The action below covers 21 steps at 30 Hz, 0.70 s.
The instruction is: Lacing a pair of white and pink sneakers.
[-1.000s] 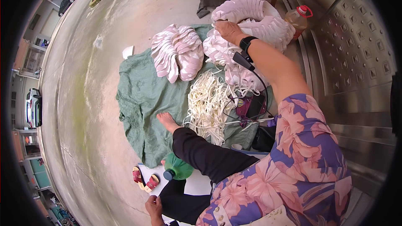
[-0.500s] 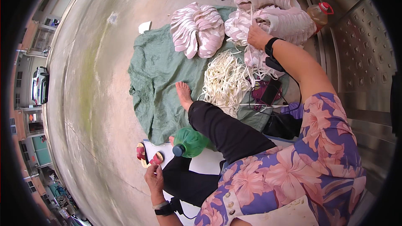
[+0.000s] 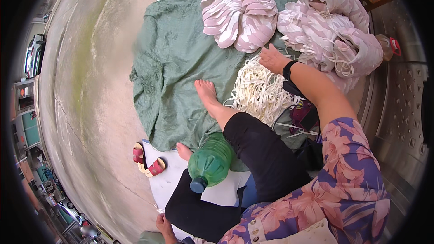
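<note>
My right hand reaches over the upper edge of a tangled heap of cream-white flat cords, palm down with its fingers apart. Low at the left, my left hand is closed beside my bent knee, and a small white bit shows at its fingertips. What it holds is too small to name. Beyond the heap stands a bundle of stacked, curved pink-and-white fabric pieces. Farther right lies a bigger pile of the same pieces, with loose cords hanging among them.
A green cloth is spread under the bundles and my bare foot. Between my legs lies a green plastic bottle with a blue cap. Red sandals rest at the left. Another bottle with a red cap stands near the metal door.
My right hand has left the pink-and-white pile and come down to the cord heap. My left hand has dropped toward the lower edge. The whole view has shifted.
</note>
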Each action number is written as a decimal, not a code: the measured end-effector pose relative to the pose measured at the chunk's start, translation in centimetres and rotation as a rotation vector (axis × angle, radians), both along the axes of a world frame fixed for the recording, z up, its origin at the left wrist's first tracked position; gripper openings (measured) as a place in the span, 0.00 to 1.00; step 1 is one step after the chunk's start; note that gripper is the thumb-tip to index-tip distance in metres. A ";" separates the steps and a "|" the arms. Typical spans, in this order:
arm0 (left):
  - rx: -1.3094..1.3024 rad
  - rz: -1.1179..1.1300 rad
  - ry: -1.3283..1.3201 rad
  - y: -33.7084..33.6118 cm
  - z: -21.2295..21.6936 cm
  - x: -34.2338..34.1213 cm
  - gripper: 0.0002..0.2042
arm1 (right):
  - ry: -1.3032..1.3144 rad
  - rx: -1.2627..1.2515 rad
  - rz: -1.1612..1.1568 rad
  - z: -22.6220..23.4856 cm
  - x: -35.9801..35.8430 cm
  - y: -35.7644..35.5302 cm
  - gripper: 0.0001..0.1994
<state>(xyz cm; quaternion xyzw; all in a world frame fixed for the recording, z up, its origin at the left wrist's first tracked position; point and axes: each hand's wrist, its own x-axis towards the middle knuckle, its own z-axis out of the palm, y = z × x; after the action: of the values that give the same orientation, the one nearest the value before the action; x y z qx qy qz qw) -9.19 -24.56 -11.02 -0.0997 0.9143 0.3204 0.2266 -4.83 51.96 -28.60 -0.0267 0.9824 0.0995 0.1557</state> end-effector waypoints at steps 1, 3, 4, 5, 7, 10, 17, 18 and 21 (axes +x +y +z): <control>0.010 -0.040 -0.067 -0.1 -0.6 0.3 0.12 | -0.023 -0.001 0.012 -1.3 -0.8 0.3 0.05; 0.046 0.039 -0.043 -1.5 -4.6 -0.5 0.12 | 0.217 0.096 0.166 -3.6 -3.6 0.6 0.08; 0.089 0.104 -0.013 -1.5 -7.6 -0.7 0.13 | 0.199 0.090 0.183 -4.6 -4.9 0.6 0.08; 0.130 0.169 0.020 -1.0 -10.7 -0.9 0.13 | 0.157 0.161 0.249 -5.1 -6.4 0.4 0.09; 0.199 0.287 0.083 2.0 -16.6 -2.0 0.14 | 0.071 0.250 0.287 -6.2 -7.7 0.3 0.13; 0.327 0.479 0.202 11.0 -27.2 -5.3 0.15 | 0.063 0.310 0.256 -7.9 -9.5 0.1 0.13; 0.475 0.471 0.196 22.0 -34.5 -8.4 0.20 | 0.048 0.289 0.167 -8.6 -11.0 0.8 0.07; 0.428 0.450 0.207 22.0 -34.4 -8.6 0.21 | 0.055 0.292 0.156 -8.3 -11.0 0.9 0.07; 0.263 0.337 0.202 21.5 -33.8 -8.6 0.22 | 0.281 0.122 0.212 -6.4 -10.4 1.3 0.10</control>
<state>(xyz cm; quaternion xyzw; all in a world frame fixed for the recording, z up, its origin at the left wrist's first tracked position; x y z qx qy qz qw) -17.80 -3.10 -44.86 -0.1880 0.8532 0.4785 0.0882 -15.27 53.23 -34.97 -0.1065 0.9783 0.1777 0.0069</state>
